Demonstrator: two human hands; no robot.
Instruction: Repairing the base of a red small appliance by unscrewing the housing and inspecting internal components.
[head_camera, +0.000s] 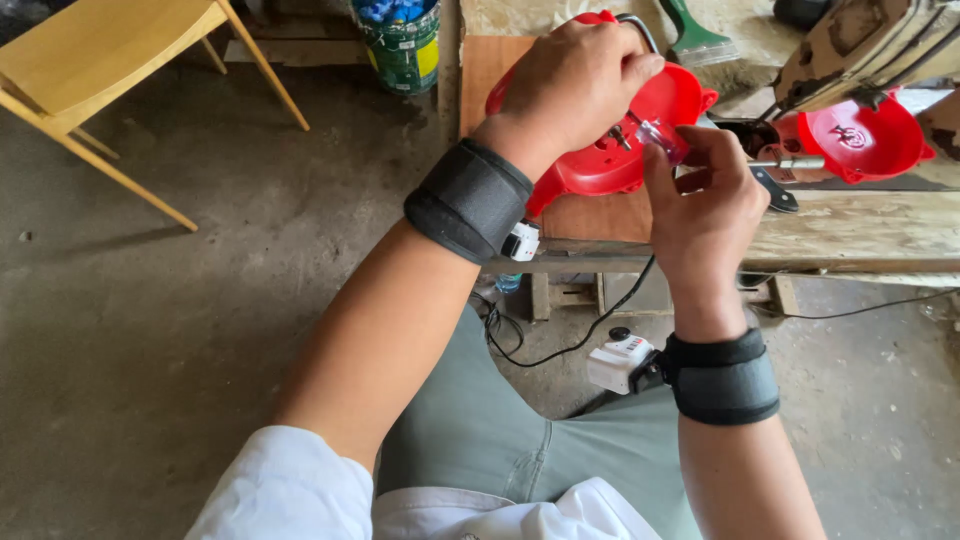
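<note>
1. Far left: a yellow wooden chair (95, 60) is seen standing on the grey concrete floor (200, 300), well apart from both hands.
2. Top centre-left: a green bucket (402, 45) with blue items inside is set on the floor, just beside the left edge of the wooden workbench (860, 230).
3. The left hand (570, 85) is laid over the top of a red plastic housing (610, 160), with the fingers curled over its far edge in a firm grip. A black wrist strap (470, 200) with a small white device is worn on that arm.
4. The red plastic housing is held tilted above the bench's near edge, over a brown board (590, 215). A black cable (590, 335) is seen hanging below the bench; whether it joins the housing cannot be told.
5. The right hand (705, 210) is raised just beside the housing, with thumb and fingertips pinched narrow on a small clear part (662, 138) that touches the housing's inner face. What the part is cannot be told.
6. A second black strap (722, 378) with a white device is worn on the right wrist.
7. Top, right of centre: a green-handled scraper (695, 38) is lying on the bench, behind the housing.
8. Right: a second red shell (862, 140) is resting on the bench, near a metal tool with a dark handle (775, 185).
9. Bottom: grey-green trousers (480, 430) and white sleeves are visible.
</note>
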